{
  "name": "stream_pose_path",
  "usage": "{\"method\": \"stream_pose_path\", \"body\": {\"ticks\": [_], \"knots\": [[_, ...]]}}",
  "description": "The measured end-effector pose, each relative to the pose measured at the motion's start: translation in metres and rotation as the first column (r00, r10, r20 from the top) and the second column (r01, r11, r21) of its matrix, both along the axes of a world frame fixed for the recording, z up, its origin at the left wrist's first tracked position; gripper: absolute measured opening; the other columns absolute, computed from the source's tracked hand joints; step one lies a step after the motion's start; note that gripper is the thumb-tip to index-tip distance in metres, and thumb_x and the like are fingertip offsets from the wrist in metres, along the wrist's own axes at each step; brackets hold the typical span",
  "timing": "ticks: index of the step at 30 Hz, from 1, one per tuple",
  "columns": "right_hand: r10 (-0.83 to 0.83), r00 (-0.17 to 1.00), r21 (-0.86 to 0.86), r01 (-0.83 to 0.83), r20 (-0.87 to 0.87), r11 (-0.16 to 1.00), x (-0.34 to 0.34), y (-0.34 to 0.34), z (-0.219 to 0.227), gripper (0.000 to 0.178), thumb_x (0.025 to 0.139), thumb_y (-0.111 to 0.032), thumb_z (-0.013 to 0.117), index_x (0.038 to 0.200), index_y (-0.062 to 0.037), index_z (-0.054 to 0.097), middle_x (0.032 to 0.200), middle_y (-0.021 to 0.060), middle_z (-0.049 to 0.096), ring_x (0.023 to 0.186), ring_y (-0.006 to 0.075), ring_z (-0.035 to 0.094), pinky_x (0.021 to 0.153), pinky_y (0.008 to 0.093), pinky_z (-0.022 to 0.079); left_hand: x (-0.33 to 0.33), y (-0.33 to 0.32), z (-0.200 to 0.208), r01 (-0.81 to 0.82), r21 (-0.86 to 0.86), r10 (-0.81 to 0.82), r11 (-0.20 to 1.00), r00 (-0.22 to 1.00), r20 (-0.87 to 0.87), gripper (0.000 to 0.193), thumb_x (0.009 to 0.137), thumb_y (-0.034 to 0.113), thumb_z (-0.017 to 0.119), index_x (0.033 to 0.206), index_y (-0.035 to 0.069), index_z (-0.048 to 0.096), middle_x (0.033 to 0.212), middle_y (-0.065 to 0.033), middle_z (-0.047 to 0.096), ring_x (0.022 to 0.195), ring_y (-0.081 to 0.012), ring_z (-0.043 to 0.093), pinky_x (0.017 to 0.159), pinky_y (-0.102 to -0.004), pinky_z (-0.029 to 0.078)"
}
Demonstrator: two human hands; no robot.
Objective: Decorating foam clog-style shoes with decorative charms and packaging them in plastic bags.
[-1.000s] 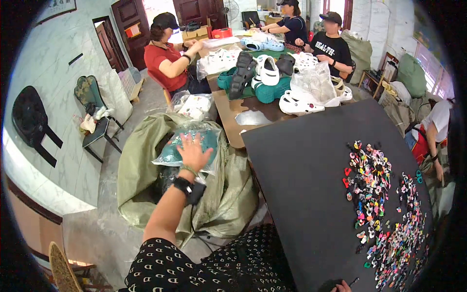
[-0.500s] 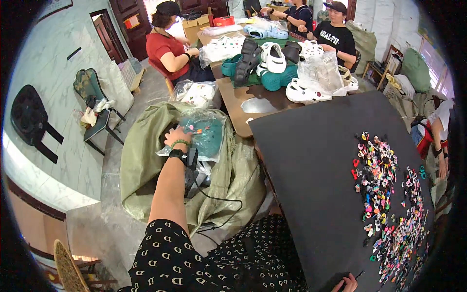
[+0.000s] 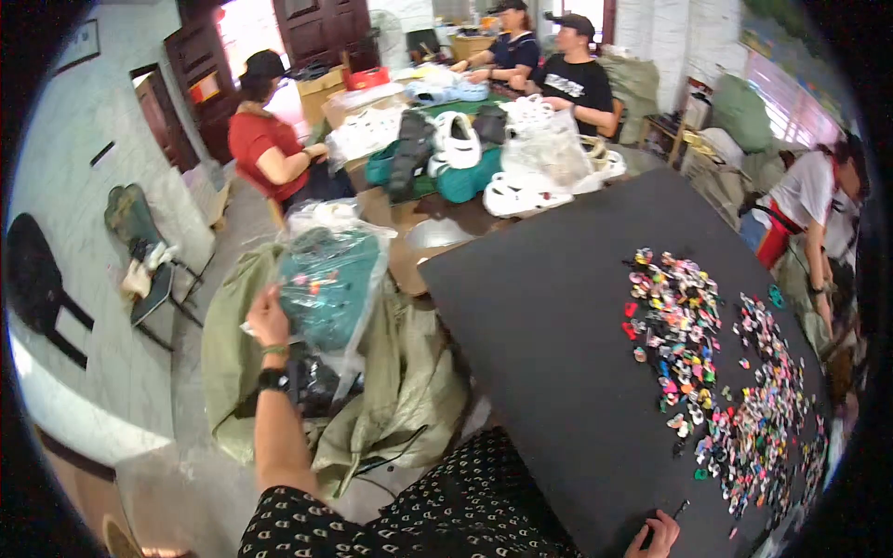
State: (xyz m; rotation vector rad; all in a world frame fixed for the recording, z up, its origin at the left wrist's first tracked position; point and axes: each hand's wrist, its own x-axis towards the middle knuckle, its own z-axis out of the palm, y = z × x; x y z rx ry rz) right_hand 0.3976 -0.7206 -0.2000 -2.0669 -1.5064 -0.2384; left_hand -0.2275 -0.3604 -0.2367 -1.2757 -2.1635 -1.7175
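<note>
My left hand (image 3: 268, 316) is closed on the edge of a clear plastic bag (image 3: 361, 286), lifted over an open olive woven sack (image 3: 237, 325). Inside the bag are teal shoes (image 3: 321, 270) with small pink and orange pieces on them. A black cord hangs by the sack below my left wrist. My right hand (image 3: 659, 535) rests at the near edge of a black board (image 3: 530, 307), fingers curled. A thin dark piece (image 3: 682, 510) shows at its fingertips; what the fingers hold is mostly hidden. Piles of small colourful shoe charms (image 3: 688, 325) lie on the board.
Behind the board, a brown table (image 3: 400, 219) bears white clogs (image 3: 526, 195), dark clogs and plastic bags. Several people sit around it; another person (image 3: 805, 200) bends over sacks at the right. A chair (image 3: 153, 288) stands by the left wall.
My left hand has gone from lying on top of the bag to gripping its left edge, and the bag stands higher and more tilted. My view has turned to the right.
</note>
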Motion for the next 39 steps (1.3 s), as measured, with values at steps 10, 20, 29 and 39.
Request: {"method": "stream_pose_path", "body": {"ticks": [10, 20, 29, 39], "knots": [[0.033, 0.996, 0.006, -0.033, -0.082, 0.999, -0.002, 0.008, 0.009, 0.013, 0.085, 0.0, 0.062, 0.098, -0.0012, 0.063, 0.108, 0.0169, 0.063, 0.099, 0.0372, 0.058, 0.088, 0.0436, 0.048, 0.106, -0.018, 0.11, 0.628, 0.134, -0.638, 0.766, 0.768, 0.052, 0.028, 0.097, 0.015, 0.058, 0.117, -0.003, 0.066, 0.12, -0.0102, 0.066, 0.119, -0.0222, 0.056, 0.106, -0.0355, 0.038], [0.006, 0.992, 0.087, 0.005, -0.127, 0.996, 0.002, 0.005, -0.01, 0.017, 0.072, 0.007, 0.063, 0.085, -0.0009, 0.057, 0.102, 0.0144, 0.06, 0.097, 0.0353, 0.056, 0.084, 0.0428, 0.047, 0.332, -0.011, 0.129, 0.976, -0.027, -0.968, -0.214, -0.216, -0.128, 0.03, 0.084, -0.003, 0.057, 0.108, 0.008, 0.072, 0.118, -0.0097, 0.068, 0.128, -0.0304, 0.053, 0.116, -0.0478, 0.021], [0.032, 0.992, 0.116, -0.018, -0.122, 0.993, 0.003, 0.004, -0.018, 0.017, 0.072, 0.003, 0.059, 0.088, -0.0024, 0.061, 0.101, 0.0183, 0.062, 0.096, 0.0376, 0.057, 0.085, 0.0428, 0.046, 0.426, 0.008, 0.087, 0.881, -0.448, -0.853, -0.154, -0.347, -0.39, 0.038, 0.085, 0.02, 0.068, 0.121, 0.033, 0.067, 0.147, -0.0102, 0.044, 0.137, -0.0319, 0.038, 0.113, -0.0601, 0.015], [0.113, 0.993, -0.024, -0.114, -0.045, 0.993, 0.006, 0.001, 0.005, 0.014, 0.087, -0.001, 0.063, 0.101, -0.0002, 0.061, 0.109, 0.0194, 0.062, 0.098, 0.0395, 0.059, 0.082, 0.0447, 0.05, 0.38, -0.019, 0.062, 0.841, -0.54, -0.999, 0.035, 0.038, -0.006, 0.062, 0.09, 0.04, 0.064, 0.142, 0.012, 0.045, 0.144, -0.0303, 0.037, 0.129, -0.0428, 0.043, 0.107, -0.0454, 0.037]]}}
